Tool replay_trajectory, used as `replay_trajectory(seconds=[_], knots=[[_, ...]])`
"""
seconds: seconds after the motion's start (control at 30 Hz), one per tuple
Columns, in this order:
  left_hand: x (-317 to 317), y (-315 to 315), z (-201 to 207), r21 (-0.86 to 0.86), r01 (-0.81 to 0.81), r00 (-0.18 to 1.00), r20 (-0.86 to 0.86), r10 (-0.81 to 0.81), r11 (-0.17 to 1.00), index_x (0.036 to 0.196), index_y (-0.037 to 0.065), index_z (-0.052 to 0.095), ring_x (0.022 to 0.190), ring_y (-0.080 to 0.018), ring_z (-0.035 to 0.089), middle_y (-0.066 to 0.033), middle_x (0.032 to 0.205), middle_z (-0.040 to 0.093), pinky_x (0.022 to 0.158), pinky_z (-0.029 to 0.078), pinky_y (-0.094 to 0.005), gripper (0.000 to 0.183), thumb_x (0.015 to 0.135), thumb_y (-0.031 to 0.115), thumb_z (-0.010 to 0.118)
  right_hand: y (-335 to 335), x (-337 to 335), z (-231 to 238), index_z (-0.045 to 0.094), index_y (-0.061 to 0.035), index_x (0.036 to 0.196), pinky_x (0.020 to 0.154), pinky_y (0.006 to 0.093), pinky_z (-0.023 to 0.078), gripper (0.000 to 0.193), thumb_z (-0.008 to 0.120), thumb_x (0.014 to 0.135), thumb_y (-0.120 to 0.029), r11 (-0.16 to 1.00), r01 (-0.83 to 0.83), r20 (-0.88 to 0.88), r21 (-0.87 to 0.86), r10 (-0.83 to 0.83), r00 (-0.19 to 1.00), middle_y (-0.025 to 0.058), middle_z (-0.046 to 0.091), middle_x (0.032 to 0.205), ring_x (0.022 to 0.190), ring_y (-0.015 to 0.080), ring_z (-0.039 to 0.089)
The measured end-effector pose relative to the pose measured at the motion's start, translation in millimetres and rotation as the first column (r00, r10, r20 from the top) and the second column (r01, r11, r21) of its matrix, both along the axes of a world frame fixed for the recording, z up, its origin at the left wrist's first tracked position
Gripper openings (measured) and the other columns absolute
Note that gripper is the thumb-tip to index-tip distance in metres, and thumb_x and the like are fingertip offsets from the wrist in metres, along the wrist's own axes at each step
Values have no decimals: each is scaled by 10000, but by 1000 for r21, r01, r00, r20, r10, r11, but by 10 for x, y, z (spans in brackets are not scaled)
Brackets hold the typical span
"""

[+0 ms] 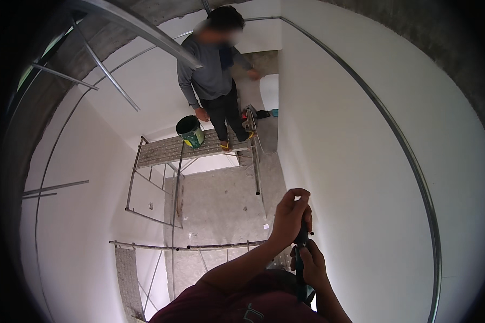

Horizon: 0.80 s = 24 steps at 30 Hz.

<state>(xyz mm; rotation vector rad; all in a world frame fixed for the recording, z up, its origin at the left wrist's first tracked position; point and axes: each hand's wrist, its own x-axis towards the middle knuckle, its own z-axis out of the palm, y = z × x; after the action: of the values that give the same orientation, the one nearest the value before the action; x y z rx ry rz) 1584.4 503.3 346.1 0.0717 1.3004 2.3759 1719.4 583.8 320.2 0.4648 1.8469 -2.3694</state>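
Observation:
My right hand (313,264) is wrapped round a dark green and black power tool (300,269), which looks like a drill, held upright close to my body. Just beyond it, my left hand (292,215) is curled at the tool's black front end. Its thumb and forefinger come together in a pinch. Whatever sits between those fingertips is too small to make out. Both hands are near the white wall on my right.
A person (215,81) in grey stands on a scaffold platform (161,151) beside a green bucket (190,131). A metal channel (382,107) runs along the right wall (339,140). Another channel (140,29) hangs overhead. Scaffold rails (215,247) cross below me, above the concrete floor (221,199).

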Motion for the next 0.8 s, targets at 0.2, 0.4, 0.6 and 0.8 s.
replay_trajectory(seconds=[0.2,0.4,0.6,0.8], knots=[[209,-31,352,74,124,988,-104,-115,990,1110,63,528,451,-125,510,-11,606,494,433,439,-292,151,1064,207,514,58,155,147,543,5,1158,538,271,484,281,391,1057,-208,1000,-3,-72,25,5,997,58,594,800,587,124,579],[171,12,316,349,393,920,-157,-360,851,1102,82,509,478,-124,503,1,609,451,452,442,-297,142,1083,209,446,-22,219,431,539,6,1100,461,289,471,316,377,1036,-258,993,60,-45,-97,-65,997,78,583,734,497,150,554],[141,105,-3,360,393,916,-73,-394,846,1100,62,529,550,-143,546,-13,664,485,516,495,-309,183,1067,240,502,49,240,293,539,-2,1046,450,289,469,291,393,1033,-253,968,127,84,-218,-111,990,76,574,727,490,151,547],[236,129,-137,-21,329,943,67,-327,944,1018,48,552,584,-134,580,-23,688,544,555,504,-304,246,1052,291,542,112,288,31,543,-2,1053,461,286,468,266,430,1032,-242,978,146,63,148,-157,986,63,571,733,503,130,533]])
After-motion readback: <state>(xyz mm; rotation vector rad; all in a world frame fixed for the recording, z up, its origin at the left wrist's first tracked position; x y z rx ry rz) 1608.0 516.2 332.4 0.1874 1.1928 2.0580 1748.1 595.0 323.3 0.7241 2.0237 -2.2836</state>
